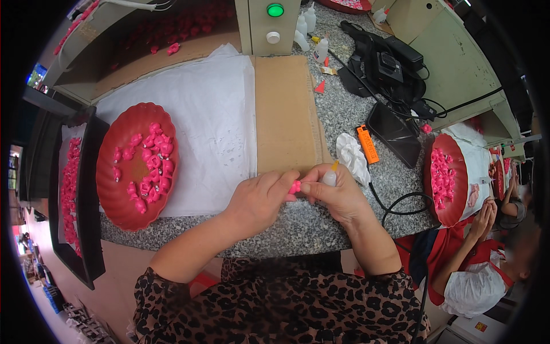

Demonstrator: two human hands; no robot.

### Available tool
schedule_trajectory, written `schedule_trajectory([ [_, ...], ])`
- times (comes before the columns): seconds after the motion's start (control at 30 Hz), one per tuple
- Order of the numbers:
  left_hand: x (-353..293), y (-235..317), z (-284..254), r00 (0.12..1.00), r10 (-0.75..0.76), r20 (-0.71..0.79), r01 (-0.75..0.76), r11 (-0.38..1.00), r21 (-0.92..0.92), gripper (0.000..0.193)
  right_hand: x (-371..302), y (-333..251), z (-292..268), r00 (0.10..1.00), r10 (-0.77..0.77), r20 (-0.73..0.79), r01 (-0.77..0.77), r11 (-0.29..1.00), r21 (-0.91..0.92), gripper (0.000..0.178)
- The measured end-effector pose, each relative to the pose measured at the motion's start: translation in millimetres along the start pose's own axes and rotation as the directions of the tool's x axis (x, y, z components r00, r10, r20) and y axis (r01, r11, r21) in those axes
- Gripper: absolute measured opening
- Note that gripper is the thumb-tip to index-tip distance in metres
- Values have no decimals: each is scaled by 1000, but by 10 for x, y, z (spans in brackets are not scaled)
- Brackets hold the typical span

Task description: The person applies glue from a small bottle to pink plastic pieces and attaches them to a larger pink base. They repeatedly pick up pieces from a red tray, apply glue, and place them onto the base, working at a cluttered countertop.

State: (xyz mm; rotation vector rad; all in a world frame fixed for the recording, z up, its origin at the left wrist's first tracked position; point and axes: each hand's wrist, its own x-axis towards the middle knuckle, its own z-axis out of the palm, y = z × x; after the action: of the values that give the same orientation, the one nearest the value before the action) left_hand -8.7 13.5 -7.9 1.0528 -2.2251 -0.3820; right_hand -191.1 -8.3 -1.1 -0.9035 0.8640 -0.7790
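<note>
In front of me, near the bench's front edge, my two hands meet. My left hand point(258, 200) is closed, its fingertips pinching a small pink plastic figure point(295, 187). Closed as well, my right hand point(342, 198) has its thumb and forefinger against the figure's right side. Tucked in that same hand is a small white squeeze bottle point(329, 179) with a yellow nozzle pointing up. The fingers hide most of the figure. To the left, a red scalloped bowl point(109, 198) holds several similar pink figures point(153, 163).
White paper point(212, 114) and cardboard point(286, 109) cover the bench. At far left stands a black tray point(91, 229) of pink pieces. Crumpled tissue point(350, 157), an orange box-like item point(367, 144), black equipment point(389, 63) and squeeze bottles point(321, 50) lie right. A co-worker point(472, 281) sits beside another red bowl point(461, 195).
</note>
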Motion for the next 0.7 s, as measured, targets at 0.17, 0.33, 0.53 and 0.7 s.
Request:
schedule_trajectory([
  [0.17, -8, -6, 7, 1000, -2, 8, 2, 1000, 8, 41, 0, -10, 2, 1000, 5, 2, -5, 1000, -3, 9],
  [0.33, -9, -9, 11, 1000, -2, 6, 2, 1000, 0, 41, -2, -11, 6, 1000, -5, -1, 5, 1000, -1, 9],
  [0.53, 1, -7, 29, 999, 13, -51, -16, 998, -58, 48, 1, -2, 3, 1000, -3, -2, 3, 1000, 1, 8],
  [0.7, -5, -9, 32, 999, 8, -49, -11, 998, -65, 47, -2, -10, 5, 1000, 3, -2, -3, 1000, -1, 8],
])
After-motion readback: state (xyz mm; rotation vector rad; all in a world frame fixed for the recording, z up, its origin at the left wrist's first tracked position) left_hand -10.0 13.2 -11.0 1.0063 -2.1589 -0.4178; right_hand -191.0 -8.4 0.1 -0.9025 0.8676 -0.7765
